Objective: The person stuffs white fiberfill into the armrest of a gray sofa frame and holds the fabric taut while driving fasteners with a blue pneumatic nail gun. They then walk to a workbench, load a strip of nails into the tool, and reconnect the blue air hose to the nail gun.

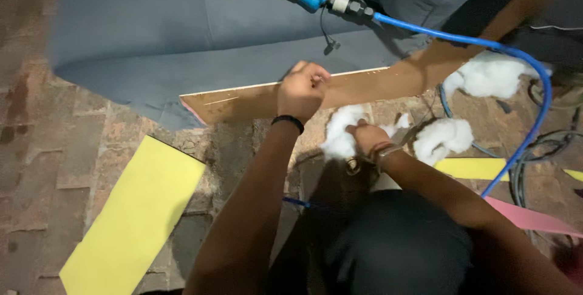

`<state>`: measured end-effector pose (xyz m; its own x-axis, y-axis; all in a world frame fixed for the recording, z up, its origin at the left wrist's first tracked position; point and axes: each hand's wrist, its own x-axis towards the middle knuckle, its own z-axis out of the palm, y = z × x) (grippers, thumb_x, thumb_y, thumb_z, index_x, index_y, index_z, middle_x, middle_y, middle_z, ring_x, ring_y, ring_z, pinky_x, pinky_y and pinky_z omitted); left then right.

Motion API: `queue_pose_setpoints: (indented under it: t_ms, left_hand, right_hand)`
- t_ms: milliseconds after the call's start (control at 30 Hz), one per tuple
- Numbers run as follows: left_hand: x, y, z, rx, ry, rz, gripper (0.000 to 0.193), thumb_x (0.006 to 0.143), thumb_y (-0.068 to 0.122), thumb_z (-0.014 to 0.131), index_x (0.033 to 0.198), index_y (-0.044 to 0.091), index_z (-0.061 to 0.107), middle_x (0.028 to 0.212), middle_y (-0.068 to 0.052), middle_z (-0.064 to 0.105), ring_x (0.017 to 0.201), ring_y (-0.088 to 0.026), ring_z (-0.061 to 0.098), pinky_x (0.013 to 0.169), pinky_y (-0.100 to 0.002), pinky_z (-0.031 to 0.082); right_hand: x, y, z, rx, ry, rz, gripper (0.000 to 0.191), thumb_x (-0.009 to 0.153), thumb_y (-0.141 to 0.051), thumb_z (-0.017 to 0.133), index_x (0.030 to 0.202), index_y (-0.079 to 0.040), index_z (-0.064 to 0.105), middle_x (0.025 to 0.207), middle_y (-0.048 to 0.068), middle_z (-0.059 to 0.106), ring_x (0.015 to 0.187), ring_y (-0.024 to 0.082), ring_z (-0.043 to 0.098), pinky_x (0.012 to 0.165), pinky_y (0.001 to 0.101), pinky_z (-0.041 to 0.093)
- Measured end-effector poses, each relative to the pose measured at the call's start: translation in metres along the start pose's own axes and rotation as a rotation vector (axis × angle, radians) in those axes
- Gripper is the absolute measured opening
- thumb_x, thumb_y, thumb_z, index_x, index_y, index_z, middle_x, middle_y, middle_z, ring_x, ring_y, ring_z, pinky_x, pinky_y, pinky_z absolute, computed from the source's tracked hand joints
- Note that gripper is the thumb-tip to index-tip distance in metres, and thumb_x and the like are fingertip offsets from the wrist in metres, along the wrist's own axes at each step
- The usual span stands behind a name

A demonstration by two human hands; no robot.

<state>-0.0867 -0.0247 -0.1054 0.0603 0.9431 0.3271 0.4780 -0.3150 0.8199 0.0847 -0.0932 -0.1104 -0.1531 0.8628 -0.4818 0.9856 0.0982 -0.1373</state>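
On the stone floor, the left hand (302,91) is fisted on the grey fabric (182,34) at the thin brown board's (255,98) edge while the right hand (367,137) clutches white fluffy stuffing (340,137), so a slackened pinch would likely let the cloth slide back.

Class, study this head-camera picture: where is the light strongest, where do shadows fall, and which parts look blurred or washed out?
Head view: light is strongest on the white stuffing, which washes out with little texture; the yellow sheet is evenly lit; deep shadow covers the dark clothing at the bottom and the upper right corner; the left hand on the wooden board looks slightly soft; the right hand sits in dimmer light.
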Motion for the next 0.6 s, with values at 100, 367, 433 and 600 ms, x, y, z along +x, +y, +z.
queue_pose_setpoints:
  t_ms: [100, 367, 433, 600]
  left_hand:
    - [0.000, -0.013, 0.007, 0.104, -0.199, 0.094, 0.023, 0.099, 0.011, 0.057, 0.110, 0.020, 0.075, 0.117, 0.004, 0.078, 0.096, -0.010, 0.076, 0.086, -0.026, 0.061]
    - [-0.023, 0.089, -0.086, -0.279, -0.297, 0.139, 0.089, 0.070, 0.020, 0.089, 0.145, 0.002, 0.045, 0.136, -0.023, 0.060, 0.124, -0.036, 0.060, 0.101, -0.044, 0.051]
    - [-0.002, 0.136, -0.124, -0.190, -0.248, -0.015, 0.077, 0.072, 0.019, 0.085, 0.141, 0.007, 0.053, 0.128, -0.018, 0.068, 0.118, -0.033, 0.067, 0.098, -0.041, 0.056]
    - [0.031, 0.270, -0.220, -0.049, -0.078, -0.076, 0.077, 0.067, 0.007, 0.077, 0.141, 0.012, 0.059, 0.133, -0.015, 0.069, 0.122, -0.033, 0.067, 0.102, -0.041, 0.056]
  right_hand:
    - [-0.003, 0.014, -0.012, 0.258, 0.307, -0.152, 0.047, 0.081, -0.006, 0.074, 0.126, -0.016, 0.068, 0.124, 0.017, 0.069, 0.103, 0.031, 0.071, 0.092, 0.0397, 0.057]
    - [-0.049, -0.034, -0.135, 1.172, 0.224, -0.434, 0.025, 0.086, 0.002, 0.071, 0.111, -0.003, 0.071, 0.105, 0.002, 0.073, 0.100, 0.010, 0.066, 0.089, 0.0284, 0.056]
    - [-0.076, -0.059, -0.189, 1.189, 0.230, -0.470, 0.026, 0.087, 0.000, 0.075, 0.113, -0.002, 0.071, 0.106, 0.005, 0.073, 0.100, 0.013, 0.067, 0.090, 0.0303, 0.057]
    - [-0.179, -0.096, -0.320, 0.972, 0.257, -0.687, 0.072, 0.075, -0.007, 0.082, 0.140, -0.006, 0.052, 0.132, 0.007, 0.059, 0.124, 0.016, 0.055, 0.104, 0.0328, 0.044]
